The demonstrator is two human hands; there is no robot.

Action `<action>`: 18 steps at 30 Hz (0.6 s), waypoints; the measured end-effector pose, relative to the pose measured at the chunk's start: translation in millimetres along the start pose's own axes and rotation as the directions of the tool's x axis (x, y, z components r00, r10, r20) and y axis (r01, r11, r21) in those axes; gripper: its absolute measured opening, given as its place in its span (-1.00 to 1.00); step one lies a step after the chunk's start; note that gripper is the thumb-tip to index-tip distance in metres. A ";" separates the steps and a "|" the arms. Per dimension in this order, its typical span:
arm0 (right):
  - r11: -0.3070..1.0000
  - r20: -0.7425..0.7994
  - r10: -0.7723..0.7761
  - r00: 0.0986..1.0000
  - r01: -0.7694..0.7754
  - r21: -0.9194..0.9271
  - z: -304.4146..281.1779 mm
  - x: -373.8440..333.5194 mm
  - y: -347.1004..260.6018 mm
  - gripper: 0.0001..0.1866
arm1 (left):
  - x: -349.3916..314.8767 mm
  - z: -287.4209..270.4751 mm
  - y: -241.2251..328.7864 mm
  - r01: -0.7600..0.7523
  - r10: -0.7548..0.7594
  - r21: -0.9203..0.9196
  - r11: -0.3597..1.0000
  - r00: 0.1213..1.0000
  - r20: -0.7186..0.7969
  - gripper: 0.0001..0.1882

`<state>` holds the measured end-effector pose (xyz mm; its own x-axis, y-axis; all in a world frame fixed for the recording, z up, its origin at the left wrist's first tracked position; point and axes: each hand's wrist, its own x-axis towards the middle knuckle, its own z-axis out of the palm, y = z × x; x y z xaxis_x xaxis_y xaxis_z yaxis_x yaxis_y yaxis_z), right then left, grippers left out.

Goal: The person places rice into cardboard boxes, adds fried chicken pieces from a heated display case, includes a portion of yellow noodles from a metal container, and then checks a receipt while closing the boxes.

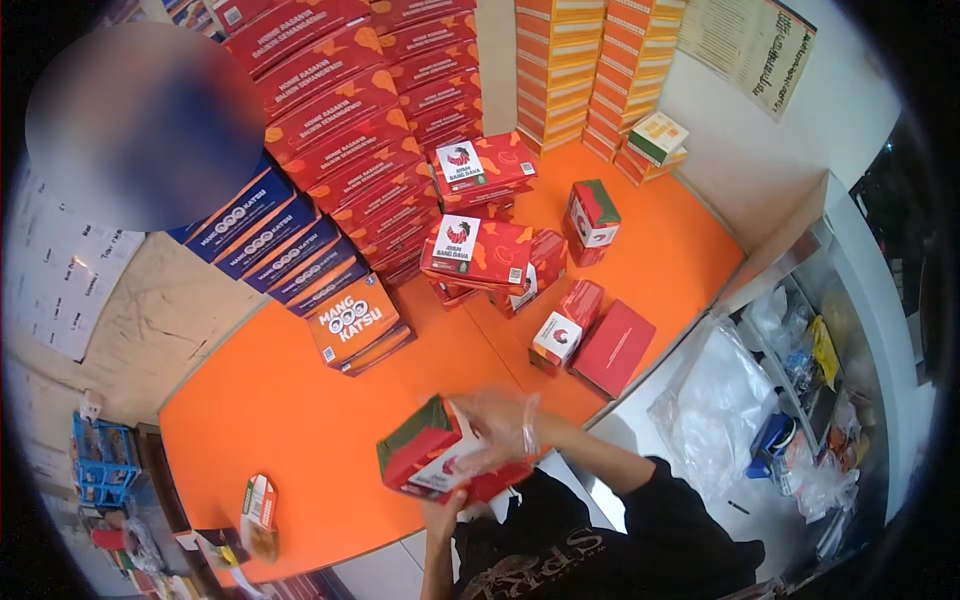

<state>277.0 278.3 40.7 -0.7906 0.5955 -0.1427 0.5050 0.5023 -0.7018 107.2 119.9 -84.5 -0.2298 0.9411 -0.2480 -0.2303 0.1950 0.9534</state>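
Observation:
A red food box (408, 470) with a dark green end and a white panel is held tilted over the near edge of the orange table, close to my body. My left hand (447, 508) grips its lower edge, thumb against the side, the other fingers hidden beneath. Across the upper side of the box lies my right hand (492, 425), smeared by motion, so its finger pose is unclear. Beyond them, nearest my right hand, a red and white box (560, 335) stands beside a plain red box (613, 350).
Tall stacks of red boxes (345, 130) and orange boxes (560, 70) line the orange table's (300, 420) back. Blue boxes (285, 250) and an orange box (357, 318) stand left. A small carton (260, 503) sits near left. Plastic bags (715, 400) lie right.

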 end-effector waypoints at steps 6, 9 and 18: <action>0.917 -0.367 -0.026 0.930 -0.124 -0.379 -41.4 -36.7 99.4 -0.24 | -39.3 -2.8 -4.3 0.086 -0.163 -0.556 0.827 0.982 -0.091 -0.24; 0.624 -0.289 -0.120 0.950 -0.154 -0.766 -31.5 -67.3 188.8 -0.21 | -41.3 4.9 0.3 0.169 -0.310 -0.667 0.726 0.946 -0.097 -0.44; 0.789 0.188 -0.030 0.982 -0.092 0.608 65.6 76.2 -121.8 -0.28 | -93.6 -115.7 -11.2 -0.366 -0.017 -0.388 0.846 0.709 -0.705 -0.70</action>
<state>132.5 221.4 69.6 -0.8563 0.4518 -0.2502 0.2609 -0.0398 -0.9646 21.8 -2.4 -91.9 -0.8257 0.4693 -0.3130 -0.4776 -0.2862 0.8306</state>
